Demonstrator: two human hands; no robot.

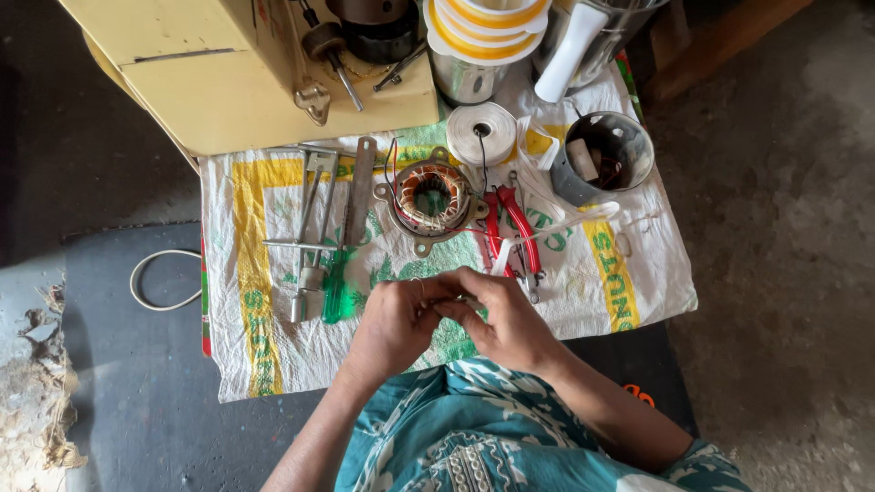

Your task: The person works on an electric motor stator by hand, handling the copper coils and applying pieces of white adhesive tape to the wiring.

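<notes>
My left hand (398, 321) and my right hand (507, 321) meet fingertip to fingertip over a white woven sack (273, 355) with yellow and green print. The fingers of both pinch something very small between them; what it is I cannot tell. Just beyond the hands lies a motor stator (431, 198) with copper windings and red and black wires. Red-handled pliers (512, 231) rest to its right, close to my right hand. A green-handled screwdriver (334, 290) lies left of my left hand.
Metal tools (314, 214) and a flat file (359, 189) lie on the sack's left half. A roll of white tape (481, 132), a metal cup (603, 157) and a yellow box (237, 73) sit at the back. A white cord loop (150, 281) lies left.
</notes>
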